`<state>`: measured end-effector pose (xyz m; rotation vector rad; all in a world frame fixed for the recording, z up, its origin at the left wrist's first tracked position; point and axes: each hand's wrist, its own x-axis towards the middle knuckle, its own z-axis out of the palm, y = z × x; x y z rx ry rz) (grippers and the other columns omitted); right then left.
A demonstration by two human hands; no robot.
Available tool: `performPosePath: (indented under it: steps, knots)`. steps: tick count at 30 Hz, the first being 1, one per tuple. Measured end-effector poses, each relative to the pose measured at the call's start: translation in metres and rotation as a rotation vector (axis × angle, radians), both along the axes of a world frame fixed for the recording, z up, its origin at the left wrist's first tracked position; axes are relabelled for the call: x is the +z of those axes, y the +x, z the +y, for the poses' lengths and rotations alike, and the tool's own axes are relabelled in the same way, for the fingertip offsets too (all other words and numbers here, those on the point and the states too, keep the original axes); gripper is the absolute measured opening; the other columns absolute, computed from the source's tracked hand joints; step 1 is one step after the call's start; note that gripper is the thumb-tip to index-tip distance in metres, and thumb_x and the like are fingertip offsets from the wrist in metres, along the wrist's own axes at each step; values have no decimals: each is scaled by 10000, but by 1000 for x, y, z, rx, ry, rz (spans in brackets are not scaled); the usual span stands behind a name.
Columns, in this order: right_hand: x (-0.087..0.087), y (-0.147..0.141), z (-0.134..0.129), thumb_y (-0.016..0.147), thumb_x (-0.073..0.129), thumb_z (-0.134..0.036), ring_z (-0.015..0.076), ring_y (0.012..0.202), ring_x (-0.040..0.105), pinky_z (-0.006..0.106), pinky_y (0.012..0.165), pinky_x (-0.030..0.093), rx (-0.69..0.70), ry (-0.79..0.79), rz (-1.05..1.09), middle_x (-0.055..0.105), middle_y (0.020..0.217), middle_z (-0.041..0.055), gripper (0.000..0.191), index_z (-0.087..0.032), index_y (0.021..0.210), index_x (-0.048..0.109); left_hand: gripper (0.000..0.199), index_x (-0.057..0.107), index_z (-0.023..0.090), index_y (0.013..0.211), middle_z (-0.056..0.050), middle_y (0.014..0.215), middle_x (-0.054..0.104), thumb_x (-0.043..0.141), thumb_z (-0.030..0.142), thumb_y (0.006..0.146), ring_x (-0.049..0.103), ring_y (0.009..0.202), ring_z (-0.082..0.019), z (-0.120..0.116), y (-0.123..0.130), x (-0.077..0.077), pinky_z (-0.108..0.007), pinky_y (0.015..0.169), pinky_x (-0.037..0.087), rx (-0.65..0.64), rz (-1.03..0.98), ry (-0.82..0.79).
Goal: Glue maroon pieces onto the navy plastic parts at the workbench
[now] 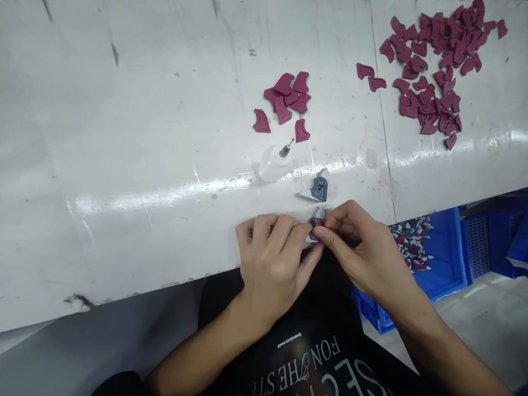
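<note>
At the table's front edge, my left hand (274,253) and my right hand (363,242) meet over a small maroon and grey-white piece (318,220). Fingertips of both hands pinch it, and they cover much of its lower part. Just beyond lies a dark blue-grey piece (320,188) with white parts sticking out from it. Farther back is a translucent white bottle (274,165) with a thin metal nozzle. Behind the bottle sits a small pile of flat maroon pieces (284,85), several of them overlapping.
A larger heap of maroon pieces (449,38) spreads over the table's far right. Below the table edge at right, a blue bin (447,264) holds many small grey, white and maroon pieces. A seam (381,110) crosses the worn white table (124,137).
</note>
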<state>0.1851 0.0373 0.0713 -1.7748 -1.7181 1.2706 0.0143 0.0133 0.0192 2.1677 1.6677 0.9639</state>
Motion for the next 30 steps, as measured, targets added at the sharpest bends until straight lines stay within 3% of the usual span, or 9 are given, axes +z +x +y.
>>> performPosePath:
  steps: [6,9,14,21,30]
  knots:
    - [0,1,-3,1105,664,-454,130,551,553,253,498,386,-51,-96,-15,619,689,-48,257,-255,966,583,135,717,202,1051,-16,924,761,796,307,1018,594,953,-250,-1,-1,4,-451,857,374,-15,-1,-44]
    - [-3,8,2,1062,738,-511,115,477,541,242,480,423,-97,-228,133,579,632,-83,306,-258,967,594,143,718,203,1045,-21,928,760,797,318,1018,594,960,-255,-2,-1,4,-454,857,370,-14,6,-49]
    - [-2,19,13,968,855,-545,121,466,636,249,488,508,-95,-409,257,710,767,-59,396,-257,965,584,167,730,202,1044,-18,910,755,815,340,1006,589,946,-258,-1,-1,2,-453,846,364,-21,4,-32]
    - [2,15,13,1016,811,-523,131,512,673,235,530,498,-51,-345,92,663,646,-78,357,-255,919,596,141,713,191,1006,-13,895,738,806,297,1002,590,923,-250,2,-1,2,-447,837,360,-13,-9,-26]
    - [1,12,11,1057,761,-489,129,509,659,237,508,461,-116,-304,211,649,599,-60,290,-233,934,702,129,740,197,1054,-4,930,776,820,266,978,633,905,-225,2,-3,0,-440,838,380,-50,-88,57]
